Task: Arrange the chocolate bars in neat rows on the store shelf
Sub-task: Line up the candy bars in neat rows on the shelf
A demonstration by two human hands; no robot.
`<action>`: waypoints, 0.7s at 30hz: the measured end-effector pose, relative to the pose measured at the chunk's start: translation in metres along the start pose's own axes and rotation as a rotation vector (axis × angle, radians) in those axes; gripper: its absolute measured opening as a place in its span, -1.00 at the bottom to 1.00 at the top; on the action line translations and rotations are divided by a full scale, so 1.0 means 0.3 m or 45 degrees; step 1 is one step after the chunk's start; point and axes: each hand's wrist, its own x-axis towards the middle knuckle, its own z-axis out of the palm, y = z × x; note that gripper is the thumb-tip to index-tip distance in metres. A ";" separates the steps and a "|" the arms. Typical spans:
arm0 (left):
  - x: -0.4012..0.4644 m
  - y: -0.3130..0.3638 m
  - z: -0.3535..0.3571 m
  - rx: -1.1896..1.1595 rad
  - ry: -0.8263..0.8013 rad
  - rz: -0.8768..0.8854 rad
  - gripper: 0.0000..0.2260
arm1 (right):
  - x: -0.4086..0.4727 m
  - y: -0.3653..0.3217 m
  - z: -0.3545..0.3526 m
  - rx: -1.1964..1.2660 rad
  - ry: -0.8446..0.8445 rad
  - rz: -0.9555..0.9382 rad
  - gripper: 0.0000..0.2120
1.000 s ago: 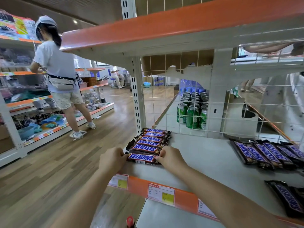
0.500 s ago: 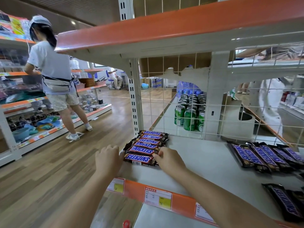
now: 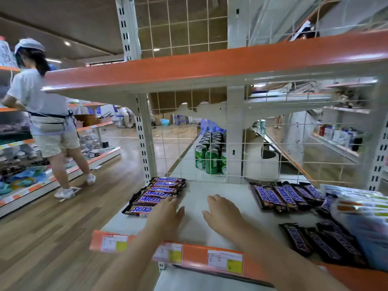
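1. The shelf (image 3: 220, 190) is a pale board with an orange front edge carrying price labels (image 3: 225, 261).
2. At its left end a column of chocolate bars (image 3: 156, 194) lies flat, each bar crosswise, one behind another from the front edge back toward the wire grid (image 3: 178, 148).
3. The left hand (image 3: 165, 215) is palm down at the right ends of the two nearest bars, its fingers spread and loose; the grip is released and holds nothing. Whether the fingertips touch the wrappers cannot be told.
4. The right hand (image 3: 223, 213) hovers or rests palm down over bare shelf, just right of the left hand, fingers relaxed and parted, grasping nothing.
5. Well to the right, a second group of bars (image 3: 283, 196) lies side by side, lengthwise front to back, slightly fanned.
6. Nearer the front on the right, more bars (image 3: 321, 242) lie at slanted angles, partly under pale packets (image 3: 361, 208).
7. Behind the grid stand green cans (image 3: 210, 160) on the far side of the unit.
8. In the aisle to the left another person (image 3: 48, 118), in a white cap and light top, faces the opposite shelving.
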 end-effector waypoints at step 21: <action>0.052 0.426 0.094 0.065 -0.127 0.257 -0.66 | -0.140 0.407 -0.131 -0.030 0.035 0.408 -0.75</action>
